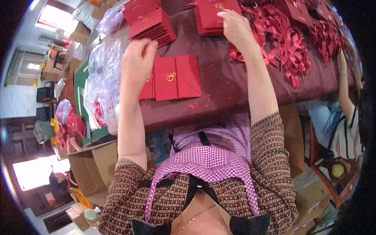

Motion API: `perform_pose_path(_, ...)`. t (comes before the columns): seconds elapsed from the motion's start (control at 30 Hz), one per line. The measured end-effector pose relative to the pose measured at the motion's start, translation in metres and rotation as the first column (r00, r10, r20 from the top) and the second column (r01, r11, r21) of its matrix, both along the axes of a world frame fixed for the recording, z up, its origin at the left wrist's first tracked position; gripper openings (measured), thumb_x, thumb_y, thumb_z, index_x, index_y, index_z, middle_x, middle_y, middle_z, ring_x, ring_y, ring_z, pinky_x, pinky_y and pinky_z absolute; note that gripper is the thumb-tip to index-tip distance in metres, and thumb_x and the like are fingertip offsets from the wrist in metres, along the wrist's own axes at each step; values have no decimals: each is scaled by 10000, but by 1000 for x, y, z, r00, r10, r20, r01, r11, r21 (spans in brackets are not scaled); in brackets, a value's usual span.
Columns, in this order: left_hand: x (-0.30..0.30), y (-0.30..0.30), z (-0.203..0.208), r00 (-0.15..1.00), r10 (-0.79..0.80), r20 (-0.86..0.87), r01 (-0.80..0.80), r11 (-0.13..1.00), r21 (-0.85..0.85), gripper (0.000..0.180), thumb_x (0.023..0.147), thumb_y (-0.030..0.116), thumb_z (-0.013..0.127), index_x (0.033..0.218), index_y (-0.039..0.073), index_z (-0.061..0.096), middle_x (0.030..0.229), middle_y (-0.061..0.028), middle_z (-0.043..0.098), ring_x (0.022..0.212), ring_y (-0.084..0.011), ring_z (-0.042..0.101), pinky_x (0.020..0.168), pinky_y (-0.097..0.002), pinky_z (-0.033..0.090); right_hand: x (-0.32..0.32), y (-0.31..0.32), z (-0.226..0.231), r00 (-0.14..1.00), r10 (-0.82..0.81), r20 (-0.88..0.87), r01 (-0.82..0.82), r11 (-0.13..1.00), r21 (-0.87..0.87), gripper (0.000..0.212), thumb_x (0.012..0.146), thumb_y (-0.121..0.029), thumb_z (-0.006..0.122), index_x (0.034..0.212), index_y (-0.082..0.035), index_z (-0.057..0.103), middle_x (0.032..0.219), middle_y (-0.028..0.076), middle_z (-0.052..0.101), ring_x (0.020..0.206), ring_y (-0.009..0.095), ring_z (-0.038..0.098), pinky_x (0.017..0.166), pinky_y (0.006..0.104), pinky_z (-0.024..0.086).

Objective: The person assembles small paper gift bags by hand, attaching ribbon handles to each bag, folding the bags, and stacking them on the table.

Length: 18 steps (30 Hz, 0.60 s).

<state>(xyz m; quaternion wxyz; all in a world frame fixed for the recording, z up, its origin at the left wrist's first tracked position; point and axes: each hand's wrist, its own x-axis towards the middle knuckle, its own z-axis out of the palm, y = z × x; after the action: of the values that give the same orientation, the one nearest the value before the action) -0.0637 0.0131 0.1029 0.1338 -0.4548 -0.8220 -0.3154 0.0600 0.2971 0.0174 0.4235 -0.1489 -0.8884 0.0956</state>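
Red folded paper bags (166,80) with a gold emblem lie flat on the table before me, partly overlapping. Over their left side hovers my left hand (137,56), its fingers curled in toward the thumb and nothing visible in them. Just beyond it is a fanned stack of red bags (150,25). My right hand (237,29) rests at the right part of another red bag stack (211,19), thumb stretched out over the top bag and the other fingers partly hidden.
A dark maroon cloth covers the table (223,86), with small red scraps on it. Red ribbons (288,47) heap up at the right. Clear plastic wrapping (103,74) lies at the left, near a cardboard box (94,168). Another person's arm (344,84) reaches in at the far right.
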Motion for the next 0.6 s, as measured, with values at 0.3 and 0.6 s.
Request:
perform_pose_path(0.3, 25, -29, -76, 969, 231, -86, -246, 907, -341, 459, 779, 408, 722, 873, -29, 614, 905, -195, 620, 881, -364, 603, 778, -466, 457, 71, -49, 13, 946, 8, 323, 83, 960, -268, 315, 835, -221, 672, 1078, -22, 647, 1012, 188, 673, 979, 340, 639, 849, 405, 497)
perform_pose_path(0.6, 18, -18, -88, 965, 257, 42, -244, 948, -206, 377, 778, 274, 742, 932, -25, 572, 907, -215, 627, 891, -381, 608, 778, -457, 477, 111, -108, -40, 969, 147, 199, -129, 986, -102, 159, 792, -28, 593, 942, -70, 627, 998, 91, 619, 1051, 277, 556, 993, 431, 372)
